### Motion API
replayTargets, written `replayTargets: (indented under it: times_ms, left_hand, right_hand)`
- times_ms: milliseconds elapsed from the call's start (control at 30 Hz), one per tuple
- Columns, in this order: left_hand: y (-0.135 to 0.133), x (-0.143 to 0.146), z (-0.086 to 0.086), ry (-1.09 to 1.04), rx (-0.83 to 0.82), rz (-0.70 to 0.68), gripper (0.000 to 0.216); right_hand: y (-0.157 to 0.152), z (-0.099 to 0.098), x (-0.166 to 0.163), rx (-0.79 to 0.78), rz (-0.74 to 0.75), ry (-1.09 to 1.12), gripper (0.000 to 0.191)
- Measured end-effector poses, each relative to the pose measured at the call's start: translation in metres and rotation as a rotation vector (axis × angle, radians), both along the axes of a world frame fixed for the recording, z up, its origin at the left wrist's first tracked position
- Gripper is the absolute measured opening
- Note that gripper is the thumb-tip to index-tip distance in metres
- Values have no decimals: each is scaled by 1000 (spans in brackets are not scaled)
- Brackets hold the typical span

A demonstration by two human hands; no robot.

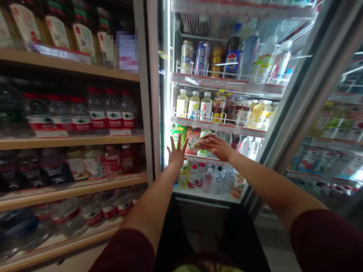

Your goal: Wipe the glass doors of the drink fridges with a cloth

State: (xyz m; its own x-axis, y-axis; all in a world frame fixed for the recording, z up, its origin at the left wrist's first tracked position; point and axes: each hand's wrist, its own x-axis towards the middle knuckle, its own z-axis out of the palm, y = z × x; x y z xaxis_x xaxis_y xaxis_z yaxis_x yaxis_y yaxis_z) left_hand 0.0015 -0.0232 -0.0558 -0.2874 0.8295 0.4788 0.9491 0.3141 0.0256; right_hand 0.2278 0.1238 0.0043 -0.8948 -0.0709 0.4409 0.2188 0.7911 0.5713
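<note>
- Head view: two bare hands reach toward a lit drinks cooler (244,130), and I judge the step in hand to be a reach, short of any clear grasp.
- The left hand (177,155) spreads its fingers wide, holding nothing I can see; green drink packages (178,132) sit at its 12 o'clock.
- The right hand (217,146) extends its fingers toward 9 o'clock, loosely together, with no item visible; a red drink package (192,139) lies at its 9 o'clock, on the same shelf. I cannot tell whether either hand makes contact.
- By my reading, a grasp here would call for curling the fingers and squaring the right palm to the packages.
- My count: two hands, one red package; the green ones overlap too much to number.
- At 1 o'clock from the hands, three cans (202,56) and one Pepsi bottle (233,56); below the hands, two red-capped bottles (193,176).
- Toward 10 o'clock, six red-labelled water bottles (81,116) line a wooden-edged rack (85,141).
</note>
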Motion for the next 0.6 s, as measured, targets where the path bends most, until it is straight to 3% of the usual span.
replayTargets:
  times_ms: [67, 167, 233, 300, 367, 467, 500, 600]
  left_hand:
    - [-3, 2, 1, -22, -14, -4, 116]
    - [-5, 3, 3, -117, 30, -49, 114]
    - [-8, 4, 10, -277, 170, -136, 98]
    - [-21, 8, 30, -488, 400, -329, 75]
    - [-49, 19, 63, -632, 667, -633, 63]
    - [-117, 44, 131, -603, 976, -1038, 60]
    - [-141, 53, 154, -561, 1027, -1110, 59]
    - [-191, 75, 214, -438, 1043, -1068, 71]
  right_hand:
    - [7, 17, 10, 22, -11, 99, 57]
    - [17, 41, 20, 6, -168, 522, 57]
    - [18, 39, 26, -11, -240, 674, 59]
    - [14, 22, 33, -9, -238, 632, 63]
    - [12, 1, 43, 1, -202, 514, 69]
    - [11, -19, 59, 1, -189, 426, 72]
    - [11, -21, 64, -3, -194, 412, 70]
    - [11, -23, 74, -17, -186, 352, 65]
